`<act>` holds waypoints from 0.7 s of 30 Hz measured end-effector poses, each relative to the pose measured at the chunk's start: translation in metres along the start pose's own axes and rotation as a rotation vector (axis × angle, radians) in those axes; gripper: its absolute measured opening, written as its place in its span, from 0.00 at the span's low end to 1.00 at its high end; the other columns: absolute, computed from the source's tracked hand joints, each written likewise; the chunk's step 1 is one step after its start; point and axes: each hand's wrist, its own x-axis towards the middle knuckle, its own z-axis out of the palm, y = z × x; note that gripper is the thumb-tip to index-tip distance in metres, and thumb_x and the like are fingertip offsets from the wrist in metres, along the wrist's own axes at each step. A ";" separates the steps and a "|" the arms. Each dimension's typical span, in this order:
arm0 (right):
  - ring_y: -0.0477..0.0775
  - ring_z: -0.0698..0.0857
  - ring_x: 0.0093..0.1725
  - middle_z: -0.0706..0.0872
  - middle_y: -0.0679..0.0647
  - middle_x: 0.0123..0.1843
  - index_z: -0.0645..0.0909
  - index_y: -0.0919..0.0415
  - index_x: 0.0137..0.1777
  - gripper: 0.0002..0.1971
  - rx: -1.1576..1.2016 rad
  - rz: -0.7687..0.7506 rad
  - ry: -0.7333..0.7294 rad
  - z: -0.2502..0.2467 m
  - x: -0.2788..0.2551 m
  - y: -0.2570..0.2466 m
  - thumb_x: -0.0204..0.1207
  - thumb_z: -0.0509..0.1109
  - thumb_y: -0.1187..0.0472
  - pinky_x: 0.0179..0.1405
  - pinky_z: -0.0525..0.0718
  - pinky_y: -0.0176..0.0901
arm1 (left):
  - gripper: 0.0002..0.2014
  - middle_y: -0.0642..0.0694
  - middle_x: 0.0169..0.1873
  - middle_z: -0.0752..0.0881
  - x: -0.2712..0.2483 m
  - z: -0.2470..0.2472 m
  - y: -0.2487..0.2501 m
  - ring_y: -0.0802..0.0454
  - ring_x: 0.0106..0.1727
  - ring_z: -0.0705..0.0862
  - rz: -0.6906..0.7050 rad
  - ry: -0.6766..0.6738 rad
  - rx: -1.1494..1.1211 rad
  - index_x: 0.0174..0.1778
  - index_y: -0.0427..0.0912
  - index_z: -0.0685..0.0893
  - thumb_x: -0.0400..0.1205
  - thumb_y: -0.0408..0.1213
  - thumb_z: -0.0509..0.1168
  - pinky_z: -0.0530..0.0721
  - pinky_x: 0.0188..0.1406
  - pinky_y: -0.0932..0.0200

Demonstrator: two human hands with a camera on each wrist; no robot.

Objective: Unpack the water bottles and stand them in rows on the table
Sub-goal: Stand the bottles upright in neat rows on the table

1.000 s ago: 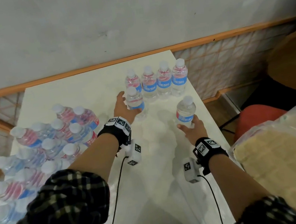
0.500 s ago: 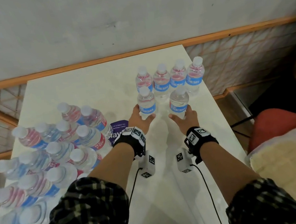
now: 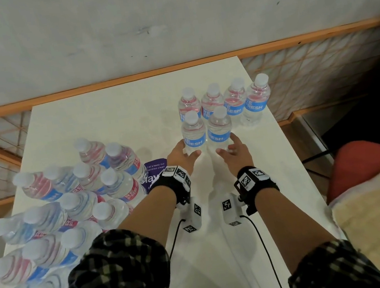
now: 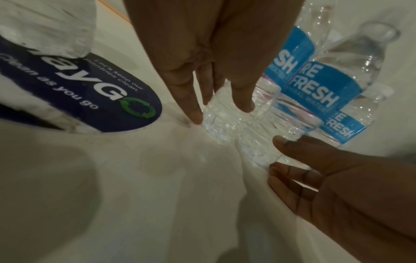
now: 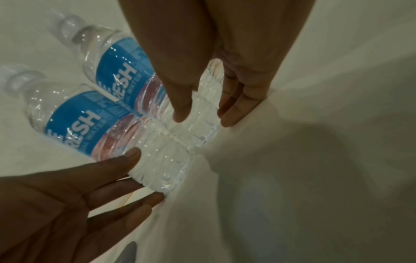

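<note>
My left hand [image 3: 183, 156] and right hand [image 3: 233, 149] rest straight-fingered against two bottles [image 3: 193, 133] standing near the far-right row [image 3: 234, 100]. Withdrawing carelessly, I risk toppling them into that row on the table [image 3: 106, 117].

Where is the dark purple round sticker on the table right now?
In the head view the dark purple round sticker lies on the white table, just left of the left hand, between it and the wrapped pack of clear water bottles.
</note>
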 end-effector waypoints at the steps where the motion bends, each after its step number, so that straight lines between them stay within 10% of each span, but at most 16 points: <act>1: 0.50 0.80 0.55 0.76 0.57 0.65 0.66 0.44 0.78 0.33 -0.003 -0.002 -0.004 0.000 0.001 0.000 0.74 0.73 0.54 0.67 0.79 0.54 | 0.25 0.49 0.68 0.81 0.000 0.000 0.001 0.45 0.65 0.82 -0.001 -0.004 0.007 0.74 0.48 0.74 0.79 0.42 0.69 0.78 0.62 0.56; 21: 0.62 0.81 0.49 0.76 0.65 0.63 0.55 0.40 0.82 0.32 -0.172 0.016 -0.132 0.006 0.021 -0.005 0.80 0.63 0.55 0.65 0.80 0.62 | 0.27 0.48 0.68 0.82 0.003 -0.007 0.013 0.46 0.63 0.83 -0.010 -0.025 0.167 0.74 0.49 0.73 0.79 0.45 0.69 0.78 0.65 0.55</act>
